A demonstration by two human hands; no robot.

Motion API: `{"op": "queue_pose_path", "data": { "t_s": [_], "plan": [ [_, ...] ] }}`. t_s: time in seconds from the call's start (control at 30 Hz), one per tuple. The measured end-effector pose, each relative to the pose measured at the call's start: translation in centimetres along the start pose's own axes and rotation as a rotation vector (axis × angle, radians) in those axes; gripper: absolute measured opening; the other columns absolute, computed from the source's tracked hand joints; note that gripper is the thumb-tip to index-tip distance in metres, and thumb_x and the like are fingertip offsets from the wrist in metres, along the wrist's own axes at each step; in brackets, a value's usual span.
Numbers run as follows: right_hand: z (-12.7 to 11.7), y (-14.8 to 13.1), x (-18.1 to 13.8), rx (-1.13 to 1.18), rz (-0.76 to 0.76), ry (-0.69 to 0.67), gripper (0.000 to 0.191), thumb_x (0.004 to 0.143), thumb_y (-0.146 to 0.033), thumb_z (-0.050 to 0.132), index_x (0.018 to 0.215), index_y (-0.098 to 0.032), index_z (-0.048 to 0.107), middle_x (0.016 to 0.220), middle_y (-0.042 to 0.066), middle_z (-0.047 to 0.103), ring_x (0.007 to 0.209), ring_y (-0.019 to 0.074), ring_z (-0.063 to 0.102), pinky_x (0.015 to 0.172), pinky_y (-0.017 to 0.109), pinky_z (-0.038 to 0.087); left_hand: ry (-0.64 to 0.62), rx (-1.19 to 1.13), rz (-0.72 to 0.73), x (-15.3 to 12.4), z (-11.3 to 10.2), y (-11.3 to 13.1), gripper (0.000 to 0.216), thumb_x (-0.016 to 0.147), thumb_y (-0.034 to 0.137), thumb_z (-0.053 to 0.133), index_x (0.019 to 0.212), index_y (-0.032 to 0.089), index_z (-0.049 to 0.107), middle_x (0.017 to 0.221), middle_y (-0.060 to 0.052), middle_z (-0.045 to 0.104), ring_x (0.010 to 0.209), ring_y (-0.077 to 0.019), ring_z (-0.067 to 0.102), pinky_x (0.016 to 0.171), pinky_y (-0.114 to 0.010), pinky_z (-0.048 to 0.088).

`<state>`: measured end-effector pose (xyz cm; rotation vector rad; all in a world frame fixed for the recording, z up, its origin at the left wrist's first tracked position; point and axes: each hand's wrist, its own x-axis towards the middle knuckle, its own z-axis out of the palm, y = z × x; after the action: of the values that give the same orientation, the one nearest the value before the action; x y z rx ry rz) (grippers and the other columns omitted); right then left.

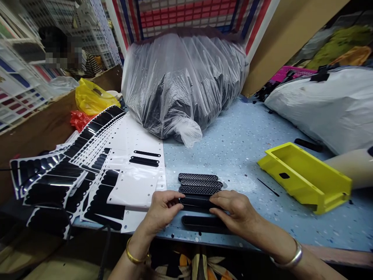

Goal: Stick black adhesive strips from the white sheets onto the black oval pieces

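Observation:
My left hand and my right hand pinch the two ends of a long black oval strip just above the blue speckled table. Beyond the strip lie three black mesh grille pieces in a row. Another smooth black oval piece rests under my hands near the table's front edge. Left of my left hand lie white backing sheets with black oval stickers, some with their stickers gone.
A large clear plastic bag of black parts stands at the back centre. A yellow plastic tray sits at the right, a white sack behind it. A yellow bag and a person are at far left.

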<state>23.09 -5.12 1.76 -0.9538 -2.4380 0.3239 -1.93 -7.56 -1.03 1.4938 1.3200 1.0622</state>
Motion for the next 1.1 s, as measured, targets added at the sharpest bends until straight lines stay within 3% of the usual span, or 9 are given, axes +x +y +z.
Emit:
{"op": "queue_pose_path", "data": {
  "t_s": [0.33,0.87,1.1],
  "plan": [
    [0.23,-0.38,-0.70,-0.027,-0.041,-0.004,0.019,0.090,-0.013,0.053,0.089,-0.017,0.072,0.086,0.010,0.075,0.070,0.0198,0.069,0.062,0.032,0.052,-0.027,-0.017,-0.085,0.16,-0.17,0.23,0.023,0.065,0.009,0.071,0.085,0.017,0.081,0.060,-0.001,0.070,0.053,-0.0120,0.060,0.052,-0.020,0.048],
    [-0.20,0.02,-0.59,0.193,0.092,0.005,0.016,0.085,-0.013,0.061,0.091,-0.020,0.074,0.083,0.005,0.076,0.071,0.0168,0.071,0.065,0.026,0.059,-0.051,-0.074,-0.162,0.41,-0.07,0.40,0.023,0.063,0.011,0.069,0.083,0.016,0.079,0.058,0.002,0.063,0.051,-0.0097,0.053,0.050,-0.019,0.044],
    [0.34,0.18,-0.92,0.122,0.062,0.047,0.016,0.087,-0.018,0.060,0.094,-0.021,0.074,0.085,0.006,0.076,0.071,0.0182,0.071,0.066,0.030,0.059,-0.038,-0.073,-0.174,0.44,-0.06,0.29,0.023,0.061,0.012,0.069,0.082,0.016,0.078,0.057,0.002,0.062,0.049,-0.0086,0.051,0.050,-0.018,0.044]
  ]
}}
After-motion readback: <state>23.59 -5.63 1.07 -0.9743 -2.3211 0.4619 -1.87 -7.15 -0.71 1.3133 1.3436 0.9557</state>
